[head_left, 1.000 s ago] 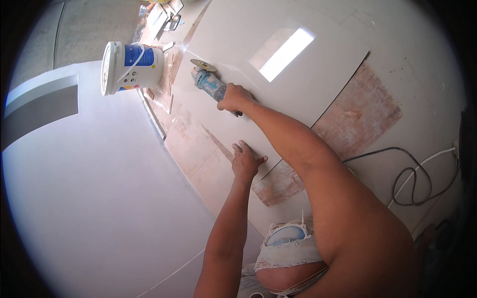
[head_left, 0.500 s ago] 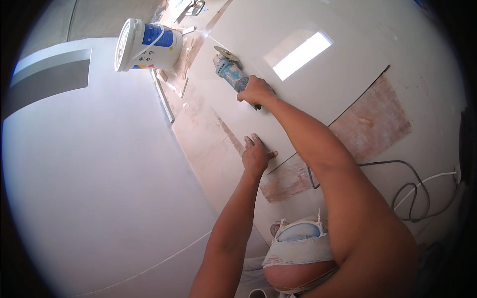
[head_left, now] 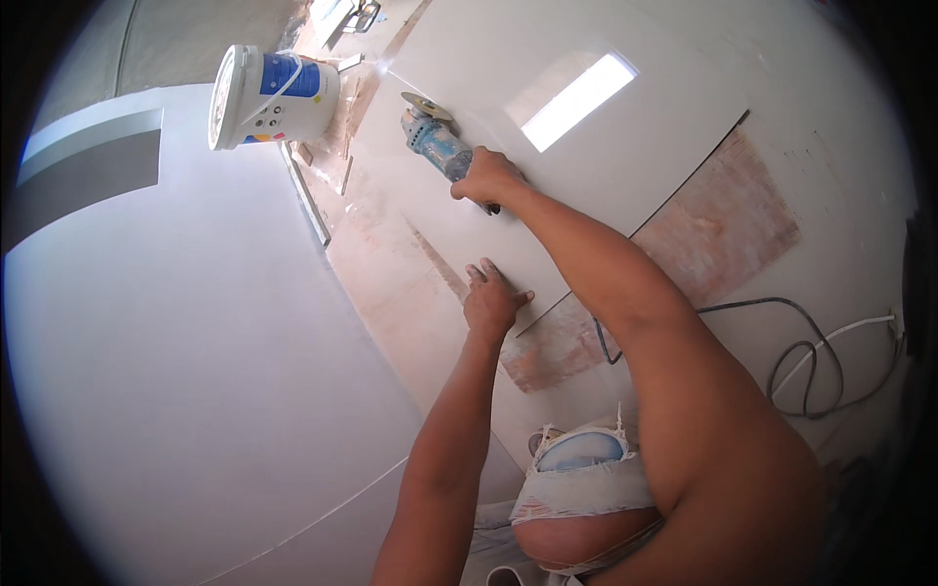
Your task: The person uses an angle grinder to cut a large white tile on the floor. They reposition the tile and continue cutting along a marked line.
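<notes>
My right hand point(head_left: 491, 179) grips a blue angle grinder point(head_left: 437, 140) by its rear body. The grinder lies along a large glossy white tile point(head_left: 572, 200), its round disc point(head_left: 427, 106) at the far end; whether the disc spins, I cannot tell. Closer to me, my left hand point(head_left: 491, 296) presses down with its fingers spread, at the near left corner of the tile. A dark line runs along the tile's right edge, and a dusty reddish strip point(head_left: 718, 220) shows beside it.
A white lidded bucket point(head_left: 311, 103) with a blue label stands at the far left, near thin strips of material point(head_left: 306, 195). A pale wall point(head_left: 186, 361) fills the left side. At right, a dark cable point(head_left: 809, 366) loops over the floor. My knee in torn trousers point(head_left: 586, 488) is below.
The whole view has shifted slightly, so the bucket, tile and hands sit a little further left. Both hands keep nearly the same places on the grinder and tile.
</notes>
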A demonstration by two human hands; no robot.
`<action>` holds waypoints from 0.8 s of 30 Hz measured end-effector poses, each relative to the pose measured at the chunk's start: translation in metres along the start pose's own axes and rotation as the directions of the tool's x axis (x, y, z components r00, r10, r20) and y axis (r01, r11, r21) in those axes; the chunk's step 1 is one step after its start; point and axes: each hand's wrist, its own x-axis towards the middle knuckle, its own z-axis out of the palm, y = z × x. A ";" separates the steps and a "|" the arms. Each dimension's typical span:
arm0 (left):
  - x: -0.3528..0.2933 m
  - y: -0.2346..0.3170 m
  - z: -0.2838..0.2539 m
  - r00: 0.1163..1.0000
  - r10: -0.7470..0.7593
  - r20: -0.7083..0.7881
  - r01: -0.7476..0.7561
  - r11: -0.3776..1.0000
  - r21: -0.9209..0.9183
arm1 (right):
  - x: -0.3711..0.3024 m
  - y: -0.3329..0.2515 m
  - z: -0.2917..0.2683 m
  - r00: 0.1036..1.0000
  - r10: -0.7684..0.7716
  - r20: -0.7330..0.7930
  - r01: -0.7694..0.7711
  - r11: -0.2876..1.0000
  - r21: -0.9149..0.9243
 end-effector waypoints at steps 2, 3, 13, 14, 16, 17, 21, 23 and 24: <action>0.002 -0.002 0.002 1.000 0.004 -0.006 -0.004 1.000 0.008 | -0.001 0.001 0.000 1.000 -0.001 0.006 0.001 1.000 -0.001; 0.003 -0.003 0.004 1.000 0.009 -0.011 -0.008 1.000 0.012 | 0.000 0.001 0.000 1.000 -0.002 0.014 0.002 1.000 -0.002; 0.001 -0.004 0.003 0.999 0.044 -0.031 -0.043 0.998 0.043 | 0.001 0.005 0.001 1.000 -0.012 0.015 0.012 1.000 -0.027; 0.001 -0.005 0.004 0.999 0.043 -0.033 -0.041 0.998 0.046 | 0.002 0.006 0.001 1.000 -0.014 0.020 0.014 0.999 -0.030; 0.002 -0.006 0.006 0.998 0.044 -0.038 -0.041 0.998 0.055 | 0.001 0.005 0.004 1.000 -0.007 0.017 0.007 0.999 -0.040; 0.001 -0.006 0.006 0.999 0.039 -0.034 -0.038 0.998 0.052 | -0.001 0.005 0.004 1.000 -0.002 0.016 0.003 0.999 -0.045; 0.000 -0.004 0.005 0.999 0.035 -0.029 -0.034 0.998 0.060 | -0.005 0.007 0.001 1.000 -0.003 0.024 0.004 0.999 -0.041; 0.000 -0.003 0.004 0.999 0.033 -0.025 -0.032 0.998 0.061 | -0.004 0.009 0.004 1.000 -0.015 -0.009 0.015 0.998 -0.056; 0.000 -0.003 0.004 0.999 0.030 -0.020 -0.029 0.998 0.056 | -0.004 0.008 0.002 1.000 -0.008 0.012 0.009 0.999 -0.046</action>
